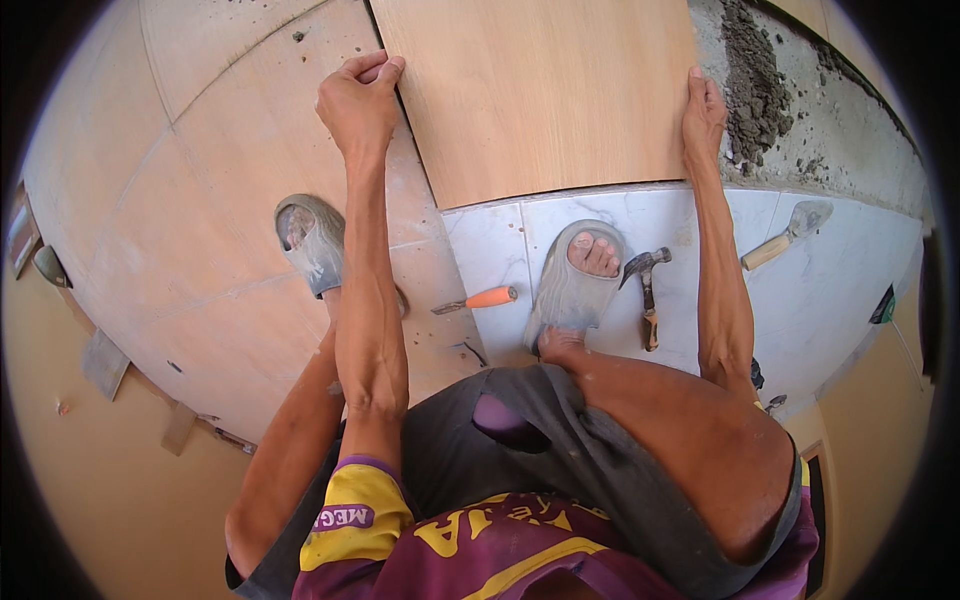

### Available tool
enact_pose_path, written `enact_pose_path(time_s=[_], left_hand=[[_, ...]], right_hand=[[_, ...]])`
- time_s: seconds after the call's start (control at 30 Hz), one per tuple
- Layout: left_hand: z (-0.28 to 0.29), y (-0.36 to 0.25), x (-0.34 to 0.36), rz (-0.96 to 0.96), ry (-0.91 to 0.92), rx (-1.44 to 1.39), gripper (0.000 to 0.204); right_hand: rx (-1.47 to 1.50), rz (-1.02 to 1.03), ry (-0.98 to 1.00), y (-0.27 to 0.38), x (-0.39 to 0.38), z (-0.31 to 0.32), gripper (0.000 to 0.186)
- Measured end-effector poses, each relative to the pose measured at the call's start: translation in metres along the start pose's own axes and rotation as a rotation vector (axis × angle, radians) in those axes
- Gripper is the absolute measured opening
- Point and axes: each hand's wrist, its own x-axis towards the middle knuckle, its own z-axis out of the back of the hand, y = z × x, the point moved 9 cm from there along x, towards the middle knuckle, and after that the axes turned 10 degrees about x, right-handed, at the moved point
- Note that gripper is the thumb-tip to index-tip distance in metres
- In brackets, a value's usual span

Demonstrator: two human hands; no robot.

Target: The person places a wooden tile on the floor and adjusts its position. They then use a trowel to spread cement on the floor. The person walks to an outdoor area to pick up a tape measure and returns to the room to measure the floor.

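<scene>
A large wood-patterned floor tile [550, 100] lies in front of me, its far end cut off by the top of the view. At its left edge is my left hand [358, 108], with thumb and fingers closed together on the rim. My right hand [704, 118] grips the opposite edge, thumb on top and the other fingers curled down the side. A dark gap runs along the tile's left side. Right of the tile, a strip of grey mortar [755, 90] lies on a rough cement bed [810, 130].
Between and beside my sandalled feet lie an orange-handled pointed tool [490, 298] and a claw hammer [648, 297]. A trowel [787, 236] rests on the white marbled tiles [490, 240] at right. Wood-patterned flooring [220, 240] spreads out on the left, with tile offcuts [104, 363] along the wall.
</scene>
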Motion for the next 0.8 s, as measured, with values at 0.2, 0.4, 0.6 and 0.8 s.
enact_pose_path(time_s=[0.2,0.4,0.6,0.8], left_hand=[[-0.010,0.012,0.011,0.061,0.079,-0.077,0.035],[-0.014,0.011,0.012,0.080,0.148,-0.184,0.039],[-0.019,0.018,0.016,0.069,0.120,-0.195,0.037],[-0.019,0.020,0.014,0.076,0.112,-0.154,0.034]], right_hand=[[0.102,-0.188,0.444,-0.018,0.024,0.006,0.039],[0.059,-0.139,0.643,-0.003,0.024,0.005,0.033],[0.149,-0.175,0.520,-0.001,0.021,0.011,0.031],[0.197,-0.187,0.461,0.004,0.013,0.012,0.026]])
